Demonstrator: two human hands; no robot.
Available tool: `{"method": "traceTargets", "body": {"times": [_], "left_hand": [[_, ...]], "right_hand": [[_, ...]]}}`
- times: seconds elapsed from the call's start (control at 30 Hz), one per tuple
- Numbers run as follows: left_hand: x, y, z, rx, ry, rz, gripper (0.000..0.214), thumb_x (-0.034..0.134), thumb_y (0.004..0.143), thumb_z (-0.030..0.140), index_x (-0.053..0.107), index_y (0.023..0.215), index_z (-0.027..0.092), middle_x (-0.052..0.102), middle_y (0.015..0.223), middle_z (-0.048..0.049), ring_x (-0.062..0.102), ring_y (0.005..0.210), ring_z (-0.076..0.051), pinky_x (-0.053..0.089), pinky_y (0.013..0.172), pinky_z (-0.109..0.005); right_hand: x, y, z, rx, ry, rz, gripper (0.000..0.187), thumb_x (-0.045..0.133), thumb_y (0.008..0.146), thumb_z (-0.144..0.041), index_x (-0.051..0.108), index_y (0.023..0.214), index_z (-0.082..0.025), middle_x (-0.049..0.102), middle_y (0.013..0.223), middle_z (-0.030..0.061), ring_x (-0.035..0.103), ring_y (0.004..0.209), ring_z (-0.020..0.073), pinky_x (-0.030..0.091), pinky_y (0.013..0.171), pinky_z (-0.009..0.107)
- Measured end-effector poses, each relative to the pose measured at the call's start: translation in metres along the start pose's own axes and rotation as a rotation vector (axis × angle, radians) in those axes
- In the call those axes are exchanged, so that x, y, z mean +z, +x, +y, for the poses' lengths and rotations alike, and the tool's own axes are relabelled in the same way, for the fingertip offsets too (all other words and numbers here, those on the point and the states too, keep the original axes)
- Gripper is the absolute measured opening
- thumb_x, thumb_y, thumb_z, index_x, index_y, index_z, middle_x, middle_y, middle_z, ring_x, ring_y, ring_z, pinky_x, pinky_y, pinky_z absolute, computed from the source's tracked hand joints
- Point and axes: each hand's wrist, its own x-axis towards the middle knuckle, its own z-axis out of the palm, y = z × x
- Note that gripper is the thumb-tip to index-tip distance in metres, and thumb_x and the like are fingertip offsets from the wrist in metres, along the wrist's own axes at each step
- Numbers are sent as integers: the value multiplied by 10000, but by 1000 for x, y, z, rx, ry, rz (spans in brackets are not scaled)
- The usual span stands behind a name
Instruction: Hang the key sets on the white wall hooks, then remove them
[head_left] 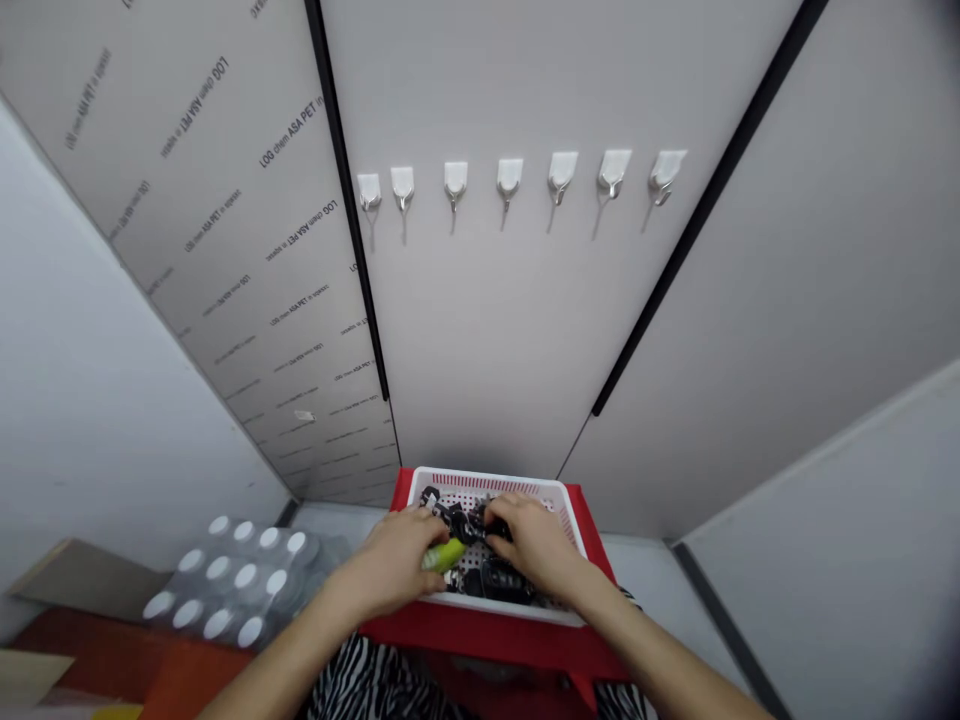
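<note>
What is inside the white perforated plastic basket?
There are black key-like items and a yellow-green tag, held in the left hand. The right hand hides whatever lies under it.

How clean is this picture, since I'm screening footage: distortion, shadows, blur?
Head view: the wide lens splays the black seams outward; light is even, hooks cast faint shadows; left hand gripping a green item, right hand and basket sit small, slightly soft.
</note>
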Motion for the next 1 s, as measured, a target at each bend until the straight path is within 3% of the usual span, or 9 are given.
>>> {"method": "traceTargets", "body": {"times": [0.17,0.33,0.4,0.57,0.77,0.87,1.0], "left_hand": [[-3,-17,-9,-50,-47,69,298,472,567,186,470,864,207,468,900,-15,399,844,-161,297,691,-224],[6,-26,-23,-194,-139,86,222,453,584,200,470,805,182,498,737,4,435,661,-116,303,586,-190],[12,-28,-27,-209,-215,99,216,447,596,217,459,808,180,500,686,14,434,625,-107,299,560,-184],[16,-25,-27,-211,-580,181,180,441,598,196,447,773,156,469,598,32,422,578,-89,314,540,-183],[-3,-12,-14,-149,-1028,299,186,493,574,203,426,735,139,438,598,33,411,539,-61,341,527,-180],[-19,-5,-4,-52,-1016,298,224,497,554,137,436,769,138,466,636,15,429,571,-67,352,543,-179],[-42,6,8,58,-730,400,171,447,589,116,486,752,145,502,676,1,450,619,-81,357,594,-188]], "right_hand": [[-6,-1,1,21,9,36,104,443,643,-168,530,696,-188,529,739,19,440,750,144,311,663,253],[5,5,-30,-278,124,-61,306,532,582,-210,494,886,-211,527,851,13,427,808,147,298,699,253],[14,9,-42,-321,110,-97,413,559,560,-260,456,958,-220,520,903,22,421,834,161,279,720,270],[24,13,-52,-263,73,-56,381,542,583,-339,460,942,-239,548,846,20,424,805,175,225,742,319],[18,8,-46,-219,265,116,263,454,654,-218,469,916,-193,555,821,29,454,737,145,283,698,285],[10,8,-43,-165,360,229,249,430,659,-204,477,903,-184,544,859,40,452,779,151,307,710,277],[-7,12,-40,-57,463,321,226,423,651,-188,488,867,-181,542,837,31,452,788,149,328,714,258]]}}
